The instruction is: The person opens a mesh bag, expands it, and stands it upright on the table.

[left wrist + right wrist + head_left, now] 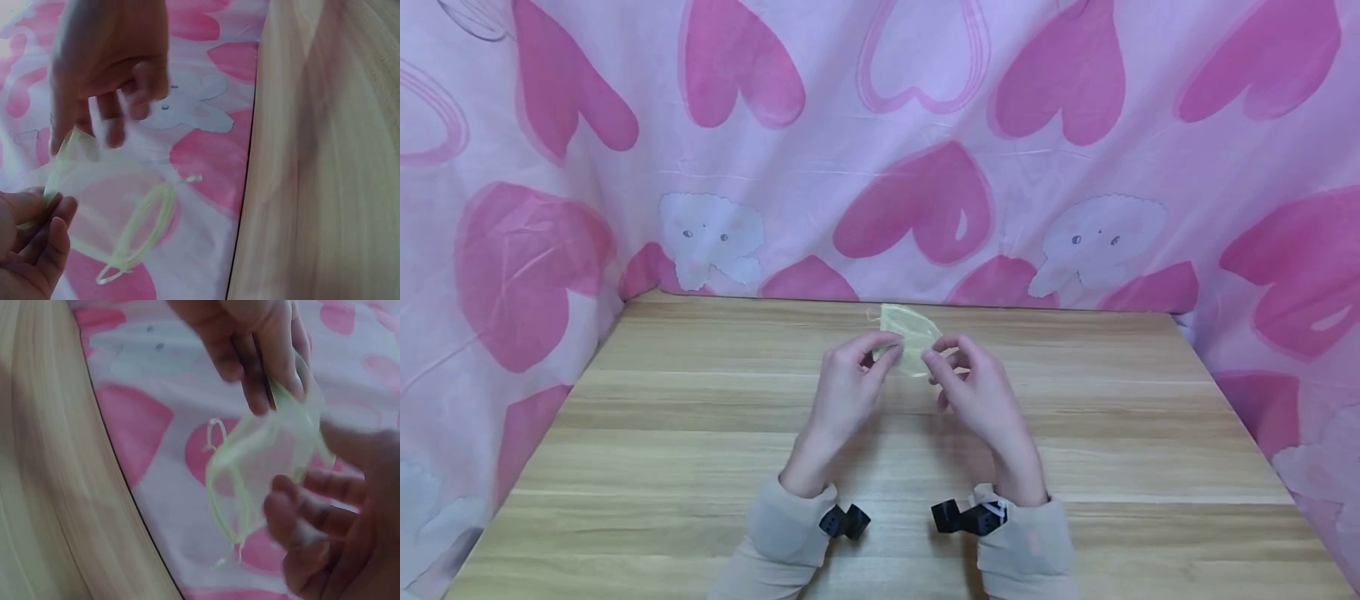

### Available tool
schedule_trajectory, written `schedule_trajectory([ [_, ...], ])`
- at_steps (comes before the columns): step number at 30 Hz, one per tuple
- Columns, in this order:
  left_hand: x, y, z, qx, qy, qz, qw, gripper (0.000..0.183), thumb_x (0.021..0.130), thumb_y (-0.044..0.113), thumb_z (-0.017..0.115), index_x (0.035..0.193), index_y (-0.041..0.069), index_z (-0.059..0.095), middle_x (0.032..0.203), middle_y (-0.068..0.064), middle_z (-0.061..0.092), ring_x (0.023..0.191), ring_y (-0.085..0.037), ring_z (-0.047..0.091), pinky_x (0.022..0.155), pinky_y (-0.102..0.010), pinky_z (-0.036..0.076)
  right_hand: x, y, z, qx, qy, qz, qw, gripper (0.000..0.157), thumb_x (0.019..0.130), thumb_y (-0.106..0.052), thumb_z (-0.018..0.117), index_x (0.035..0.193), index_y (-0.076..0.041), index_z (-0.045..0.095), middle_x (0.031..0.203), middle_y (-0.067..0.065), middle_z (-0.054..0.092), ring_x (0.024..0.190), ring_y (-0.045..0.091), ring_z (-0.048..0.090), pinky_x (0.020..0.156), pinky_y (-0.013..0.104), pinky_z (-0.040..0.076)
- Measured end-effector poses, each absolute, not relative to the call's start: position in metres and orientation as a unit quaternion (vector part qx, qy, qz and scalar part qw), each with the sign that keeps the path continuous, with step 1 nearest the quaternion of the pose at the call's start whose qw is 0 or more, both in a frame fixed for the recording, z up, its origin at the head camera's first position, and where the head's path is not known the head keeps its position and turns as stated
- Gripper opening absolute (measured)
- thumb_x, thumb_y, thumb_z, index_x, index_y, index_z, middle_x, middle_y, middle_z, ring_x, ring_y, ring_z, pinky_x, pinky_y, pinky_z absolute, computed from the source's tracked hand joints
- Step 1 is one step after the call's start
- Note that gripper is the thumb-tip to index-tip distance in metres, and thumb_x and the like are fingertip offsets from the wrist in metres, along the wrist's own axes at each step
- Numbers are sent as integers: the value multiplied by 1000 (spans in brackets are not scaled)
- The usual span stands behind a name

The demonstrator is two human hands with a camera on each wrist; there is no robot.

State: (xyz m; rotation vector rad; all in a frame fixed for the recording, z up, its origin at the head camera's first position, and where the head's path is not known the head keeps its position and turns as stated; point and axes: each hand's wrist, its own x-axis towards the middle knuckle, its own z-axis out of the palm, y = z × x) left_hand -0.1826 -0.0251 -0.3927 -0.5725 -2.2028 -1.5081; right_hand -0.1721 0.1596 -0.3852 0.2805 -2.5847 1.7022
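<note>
A sheer pale yellow drawstring pouch (912, 327) is held up between both hands, near the far edge of the table. My left hand (850, 375) pinches its left side between thumb and fingers. On the opposite side my right hand (981, 387) has its thumb and index finger at the edge of the fabric, the other fingers loosely bent. In the left wrist view the pouch (106, 194) is spread out, its gathered cord end (147, 225) pointing away from the hands. Thin cord loops (217, 432) stick out at that end in the right wrist view.
The wooden table (685, 450) lies under both forearms. A pink curtain (820, 167) with hearts and white cartoon animals hangs behind and at both sides. Small black cameras (846, 522) sit on the wrists, over light sleeves (1026, 542).
</note>
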Motion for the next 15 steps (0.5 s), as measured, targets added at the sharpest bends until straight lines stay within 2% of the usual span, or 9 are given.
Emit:
schedule_trajectory([
  [4,-183,-21,-396,-210,-777,-547,231,12,90,6,71,101,1,74,92,-5,73,65,-10,56,57,-23,47,-171,153,-384,78,-787,611,24,18,96,-17,65,104,-2,61,82,18,66,54,32,65,41,24,42],
  [6,-183,-20,-397,-204,-775,-545,248,12,89,7,72,100,2,74,94,-5,73,66,-9,58,57,-23,48,-171,150,-383,79,-781,618,38,13,95,-10,66,100,1,60,80,18,65,56,30,65,39,21,35],
  [10,-184,-19,-398,-176,-778,-534,280,11,86,9,76,96,4,77,92,-4,73,67,-8,60,55,-25,49,-171,146,-382,73,-786,610,74,10,91,-3,68,95,-2,59,72,14,64,57,30,64,38,21,29],
  [12,-184,-20,-398,-167,-782,-529,284,12,85,11,77,95,5,77,92,-3,73,70,-8,61,55,-26,50,-171,146,-382,65,-788,606,90,12,90,-3,70,94,-3,59,69,12,64,58,29,64,38,21,28],
  [15,-184,-21,-397,-171,-790,-527,263,13,88,11,74,98,4,76,93,-4,73,73,-8,62,58,-27,53,-171,146,-383,49,-782,610,118,14,88,-1,71,92,-1,58,68,14,63,57,25,63,40,21,36],
])
